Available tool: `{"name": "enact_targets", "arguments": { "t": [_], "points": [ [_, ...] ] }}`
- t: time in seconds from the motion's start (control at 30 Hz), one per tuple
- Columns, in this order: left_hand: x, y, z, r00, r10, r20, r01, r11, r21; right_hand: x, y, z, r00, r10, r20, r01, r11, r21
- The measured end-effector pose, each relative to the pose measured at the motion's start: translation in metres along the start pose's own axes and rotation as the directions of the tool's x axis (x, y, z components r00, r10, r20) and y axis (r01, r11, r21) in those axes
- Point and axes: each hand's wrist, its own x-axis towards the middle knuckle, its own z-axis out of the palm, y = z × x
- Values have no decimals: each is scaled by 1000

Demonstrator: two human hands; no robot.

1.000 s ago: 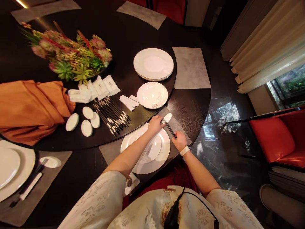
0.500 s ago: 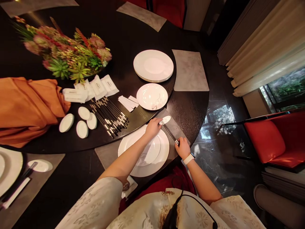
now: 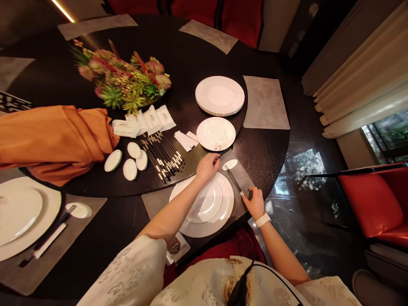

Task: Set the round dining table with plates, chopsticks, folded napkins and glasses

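A pair of dark chopsticks (image 3: 234, 180) lies with its tips on a small white oval rest (image 3: 230, 164). My right hand (image 3: 255, 203) is beside their silver-banded ends, thumb touching or almost touching them, fingers apart. Beyond the large white plate, my left hand (image 3: 207, 168) is at the turntable's rim with fingers curled together. Whatever may be between those fingertips is hidden. Under my left forearm, a smaller plate (image 3: 217, 199) sits on the large white plate (image 3: 228, 214), on a grey placemat (image 3: 245, 178).
On the turntable are a white bowl (image 3: 216, 131), stacked plates (image 3: 219, 94), many chopsticks (image 3: 164, 157), white oval rests (image 3: 130, 169), wrapped packets (image 3: 153, 120), paper slips (image 3: 185, 139), orange cloth (image 3: 70, 131) and flowers (image 3: 127, 78). Another place setting (image 3: 51, 199) is at left; a red chair (image 3: 371, 204) stands at right.
My left hand has let go of the white rest and moved away to the turntable's rim. My right hand has loosened from the chopstick ends, its fingers spreading. The view has shifted.
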Motion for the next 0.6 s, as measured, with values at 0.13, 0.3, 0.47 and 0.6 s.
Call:
{"name": "enact_targets", "arguments": {
  "t": [0.13, 0.3, 0.47, 0.6],
  "points": [
    [26, -25, -47, 910, -293, -292, 328, 942, 78, 6, -3, -16, 996, -2, -84, 9, 997, 83],
    [44, -56, -64, 783, -565, -262, 594, 803, 43, 14, -31, -26, 993, -54, -106, 74, 979, 192],
    [43, -64, -67, 774, -582, -249, 603, 798, 7, 18, -64, -29, 992, -108, -60, 120, 956, 268],
    [27, -69, -79, 741, -623, -253, 608, 781, -143, 18, -83, -24, 989, -150, 15, 136, 929, 343]
  ]
}}
